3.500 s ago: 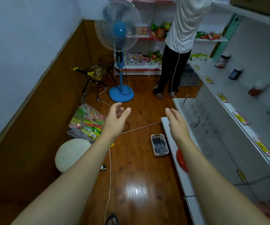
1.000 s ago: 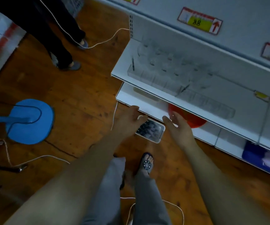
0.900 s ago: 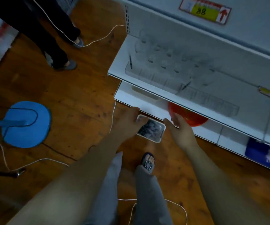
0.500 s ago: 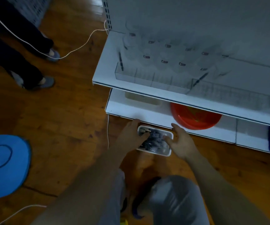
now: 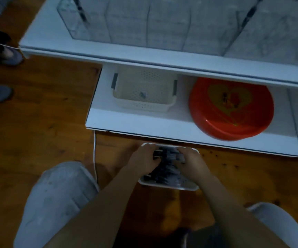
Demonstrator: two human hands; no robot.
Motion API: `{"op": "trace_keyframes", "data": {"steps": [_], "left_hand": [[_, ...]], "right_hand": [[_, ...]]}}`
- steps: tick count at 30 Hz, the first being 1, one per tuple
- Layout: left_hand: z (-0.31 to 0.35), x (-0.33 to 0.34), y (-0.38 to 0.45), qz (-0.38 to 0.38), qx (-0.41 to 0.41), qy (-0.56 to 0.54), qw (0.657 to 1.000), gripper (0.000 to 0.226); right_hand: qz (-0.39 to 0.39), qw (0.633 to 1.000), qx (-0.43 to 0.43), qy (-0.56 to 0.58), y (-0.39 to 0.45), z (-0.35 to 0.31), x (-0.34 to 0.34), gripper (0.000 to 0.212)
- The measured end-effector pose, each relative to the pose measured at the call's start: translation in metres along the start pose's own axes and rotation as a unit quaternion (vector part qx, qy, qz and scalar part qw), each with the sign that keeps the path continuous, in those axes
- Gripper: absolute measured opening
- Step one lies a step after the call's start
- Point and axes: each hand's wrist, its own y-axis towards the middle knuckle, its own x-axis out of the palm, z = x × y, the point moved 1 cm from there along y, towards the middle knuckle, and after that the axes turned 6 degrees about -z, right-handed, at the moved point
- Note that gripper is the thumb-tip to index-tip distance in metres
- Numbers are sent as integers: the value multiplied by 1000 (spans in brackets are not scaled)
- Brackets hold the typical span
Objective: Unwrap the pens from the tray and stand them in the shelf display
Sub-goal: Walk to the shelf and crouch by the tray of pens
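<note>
Crouching over the small white plastic tray [image 5: 168,184] on the wooden floor [image 5: 37,126], low in the middle of the frame, I have both hands down in its heap of dark wrapped pens [image 5: 166,169]. My left hand [image 5: 144,157] has its fingers curled onto a dark pen at the tray's far end, and my right hand [image 5: 191,160] is bent down into the pile just beside it; whether the right one has actually closed on anything I cannot tell, since the picture is dim and blurred there.

By my reckoning the job is barely begun. The clear plastic pen display [image 5: 153,24], a row of see-through compartments on the white metal shelf [image 5: 162,58] across the top of the frame, shows only two dark pens standing in it, one at the upper left and one at the upper right. The tray looks nearly full, so almost all the unwrapping and standing is left.

On the lower white shelf sit a cream perforated plastic basket [image 5: 144,102], and to its right a glossy round red basin [image 5: 231,108] with a heart pattern.
</note>
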Motion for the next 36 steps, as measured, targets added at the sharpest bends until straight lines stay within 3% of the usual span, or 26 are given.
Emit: {"op": "trace_keyframes", "data": {"steps": [4, 11, 18, 23, 26, 30, 36], "left_hand": [[-11, 29, 19, -36, 1, 43, 998, 47], [-26, 61, 39, -44, 12, 105, 993, 39], [-38, 69, 47, -8, 30, 118, 993, 33], [-37, 64, 44, 17, 35, 73, 997, 25], [-28, 47, 40, 50, 73, 11, 996, 15], [-13, 8, 34, -2, 90, -78, 993, 10], [19, -67, 16, -76, 136, -212, 965, 17]], "right_hand": [[3, 999, 3, -35, 26, 32, 35, 32], [28, 993, -40, -110, 38, 36, 59, 36], [57, 987, -70, -136, 50, 40, 67, 22], [103, 988, -113, 13, 42, 42, 49, 8], [98, 980, -86, 148, 29, 31, 23, 5], [114, 948, -75, 287, 16, 10, -16, 6], [116, 908, -149, 374, -13, -50, -80, 10]]}}
